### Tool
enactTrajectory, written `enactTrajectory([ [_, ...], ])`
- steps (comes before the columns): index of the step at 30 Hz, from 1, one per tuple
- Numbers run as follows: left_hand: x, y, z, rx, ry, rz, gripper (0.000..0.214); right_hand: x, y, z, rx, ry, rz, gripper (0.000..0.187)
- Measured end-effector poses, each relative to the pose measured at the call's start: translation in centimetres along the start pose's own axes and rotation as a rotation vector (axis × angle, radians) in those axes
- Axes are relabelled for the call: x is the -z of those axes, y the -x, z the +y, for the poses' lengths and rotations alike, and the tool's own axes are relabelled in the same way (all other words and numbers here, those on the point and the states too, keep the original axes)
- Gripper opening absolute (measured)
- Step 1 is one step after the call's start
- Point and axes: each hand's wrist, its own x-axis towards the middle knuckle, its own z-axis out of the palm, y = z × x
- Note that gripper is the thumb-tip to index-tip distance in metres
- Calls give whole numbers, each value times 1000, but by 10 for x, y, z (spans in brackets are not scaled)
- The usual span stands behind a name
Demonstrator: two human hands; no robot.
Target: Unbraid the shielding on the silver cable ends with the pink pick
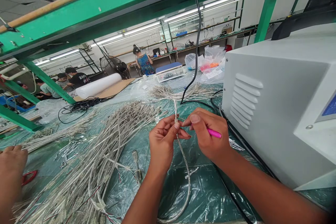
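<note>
over green sheeting (202, 196), the left hand (162, 138) pinches a cable (188, 176)

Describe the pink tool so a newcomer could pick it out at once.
Find the big pale grey machine on the right side of the picture, then look left to the person's right hand. The pink tool is gripped in that hand, one end sticking out toward the machine. Its bright pink sets it apart from the silvery cables nearby.
</note>
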Motion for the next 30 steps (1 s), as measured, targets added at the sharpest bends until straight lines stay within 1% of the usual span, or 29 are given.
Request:
enactTrajectory([
  [9, 2, 0, -1, 7, -4, -10, 24, -1, -1, 1, 8, -1, -3, 40],
  [12, 1, 1, 1, 18, 1, -28, 23, -2, -2, 2, 21, 8, 16, 37],
  [14, -1, 1, 2, 17, -2, -43, 22, -3, -2, 3, 11, 39, 45, 36],
  [17, -4, 3, 2, 13, -9, -68, 20, -4, -3, 5, -53, 125, 90, 36],
  [21, -5, 4, 1, 19, -28, -123, 21, 0, -6, 10, -108, 211, 148, 35],
  [24, -4, 4, 2, 5, -7, -123, 19, 6, -12, 18, -175, 252, 270, 32],
  [26, -2, 3, 3, -11, 8, -99, 19, 9, -13, 20, -231, 223, 344, 32],
  [27, -2, 3, 4, -14, 13, -90, 18, 9, -13, 19, -243, 181, 353, 33],
  [28, -2, 3, 5, -17, 17, -84, 18, 8, -12, 18, -237, 128, 339, 33],
  [30, -2, 3, 6, -18, 21, -78, 18, 5, -9, 12, -181, 17, 270, 33],
])
